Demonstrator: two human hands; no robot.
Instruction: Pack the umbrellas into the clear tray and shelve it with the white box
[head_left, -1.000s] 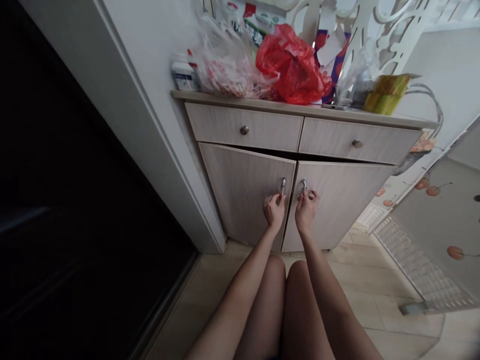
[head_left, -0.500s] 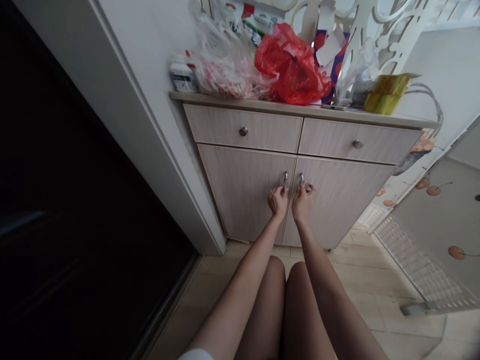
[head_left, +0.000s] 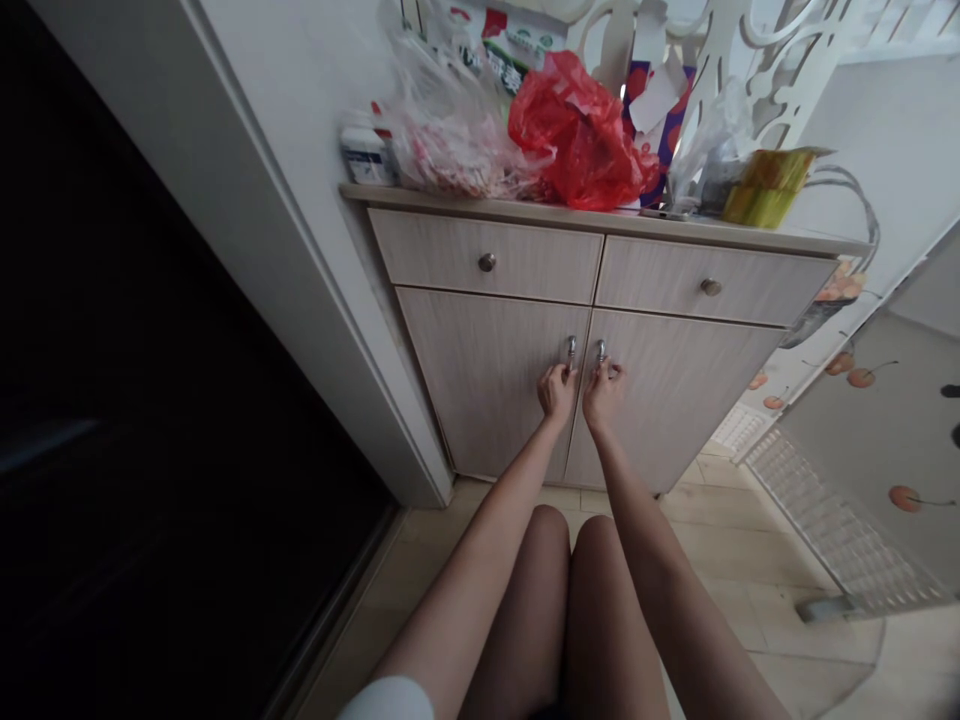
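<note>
A pale wood-grain cabinet stands before me, its left door (head_left: 487,375) and right door (head_left: 675,390) both closed. My left hand (head_left: 556,391) is closed on the lower part of the left metal door handle (head_left: 571,346). Just beside it, my right hand (head_left: 602,393) grips the lower part of the right door handle (head_left: 601,349). The fingers hide the bottom ends of both handles. Above the doors are a left drawer (head_left: 435,255) and a right drawer (head_left: 757,285), both shut, each with a round knob.
On the cabinet top lie a red plastic bag (head_left: 574,135), a clear bag (head_left: 457,130), a white bottle (head_left: 366,152) and a yellow box (head_left: 769,187). A dark doorway (head_left: 150,400) is at left. A cherry-patterned panel (head_left: 862,430) stands at right, its foot (head_left: 825,607) on the floor.
The view has shifted very slightly. Both hands stay on the handles, and the doors look closed in both frames.
</note>
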